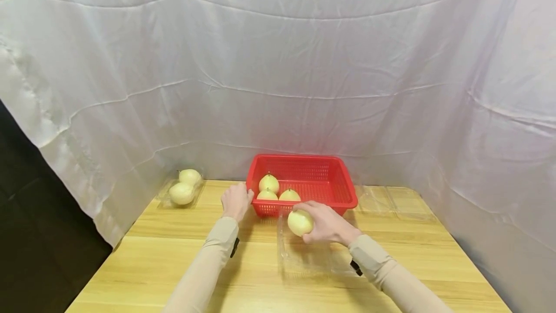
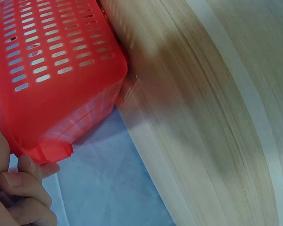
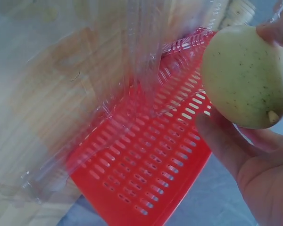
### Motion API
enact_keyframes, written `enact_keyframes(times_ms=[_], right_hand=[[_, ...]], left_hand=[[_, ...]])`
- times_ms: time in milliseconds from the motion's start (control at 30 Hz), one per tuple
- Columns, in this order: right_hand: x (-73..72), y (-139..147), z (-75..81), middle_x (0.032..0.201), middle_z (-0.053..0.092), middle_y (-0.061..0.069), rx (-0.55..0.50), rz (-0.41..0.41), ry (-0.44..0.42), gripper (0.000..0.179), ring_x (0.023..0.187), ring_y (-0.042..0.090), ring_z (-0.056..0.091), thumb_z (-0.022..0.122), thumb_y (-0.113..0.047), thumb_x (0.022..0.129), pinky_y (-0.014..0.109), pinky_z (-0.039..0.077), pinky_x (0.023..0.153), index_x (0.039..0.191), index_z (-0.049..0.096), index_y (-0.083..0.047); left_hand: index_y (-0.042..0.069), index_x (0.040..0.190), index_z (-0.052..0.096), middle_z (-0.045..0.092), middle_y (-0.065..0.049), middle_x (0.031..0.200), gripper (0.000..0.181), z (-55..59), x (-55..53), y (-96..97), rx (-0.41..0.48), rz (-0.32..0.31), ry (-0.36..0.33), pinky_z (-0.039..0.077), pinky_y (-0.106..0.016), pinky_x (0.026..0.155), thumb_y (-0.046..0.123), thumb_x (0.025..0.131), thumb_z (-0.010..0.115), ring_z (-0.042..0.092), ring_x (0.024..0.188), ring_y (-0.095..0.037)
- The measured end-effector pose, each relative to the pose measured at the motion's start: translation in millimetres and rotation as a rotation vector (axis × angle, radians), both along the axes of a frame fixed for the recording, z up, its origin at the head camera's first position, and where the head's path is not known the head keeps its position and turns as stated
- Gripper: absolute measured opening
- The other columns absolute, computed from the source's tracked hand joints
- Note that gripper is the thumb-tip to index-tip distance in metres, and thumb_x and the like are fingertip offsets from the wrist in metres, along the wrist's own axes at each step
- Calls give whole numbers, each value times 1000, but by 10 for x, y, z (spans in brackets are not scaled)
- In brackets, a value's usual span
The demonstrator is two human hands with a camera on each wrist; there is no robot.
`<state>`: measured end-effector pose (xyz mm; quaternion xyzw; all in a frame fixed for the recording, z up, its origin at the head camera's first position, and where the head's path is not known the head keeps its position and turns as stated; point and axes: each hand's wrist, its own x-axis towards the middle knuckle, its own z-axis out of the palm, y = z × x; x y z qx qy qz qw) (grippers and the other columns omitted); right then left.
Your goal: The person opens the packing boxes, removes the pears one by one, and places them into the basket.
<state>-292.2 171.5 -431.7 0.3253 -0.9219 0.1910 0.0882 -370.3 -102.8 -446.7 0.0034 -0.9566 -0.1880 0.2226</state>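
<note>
My left hand [image 1: 236, 201] grips the left rim of a red perforated plastic basket [image 1: 299, 157]. In the left wrist view, the fingers [image 2: 26, 186] curl at the basket's rim corner. A pale yellow pear [image 1: 299, 222] is in my right hand [image 1: 326, 225], just in front of the basket. Fingers and thumb curl round the pear in the right wrist view, with its brown-specked skin [image 3: 247, 77] showing. Beneath it a clear plastic container [image 1: 304, 260] lies open on the table. Three pears [image 1: 269, 184] sit in the basket's left part.
At the back left of the wooden table [image 1: 165, 250], a clear container holds two pears [image 1: 182, 193]. Another clear plastic container [image 1: 391, 201] lies right of the basket. A pale cloth curtain [image 1: 278, 62] hangs behind and along the sides.
</note>
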Motion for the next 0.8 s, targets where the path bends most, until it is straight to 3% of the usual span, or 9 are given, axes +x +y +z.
enact_keyframes(times_ms=[333,567,800], right_hand=[[-40,65,120,120,61,-1,-168,-3,-7,68,106,18,60,84,-22,62,42,51,82,126,62,-23],[-183,132,266,114,65,-3,-283,-101,47,70,98,17,62,86,-20,61,38,51,80,124,57,-21],[-355,175,260,118,66,2,-351,-179,97,65,98,21,61,84,-22,65,39,53,77,126,60,-18]], left_hand=[[15,58,53,55,-4,57,32,19,2,-4,-13,-21,11,41,-38,45,23,88,63,57,55,-26],[15,57,53,56,-5,58,32,34,-18,1,-21,-21,14,42,-40,45,22,88,62,59,57,-28],[14,59,53,57,-6,59,32,18,-22,10,-10,-10,-10,43,-41,46,21,88,63,59,57,-29]])
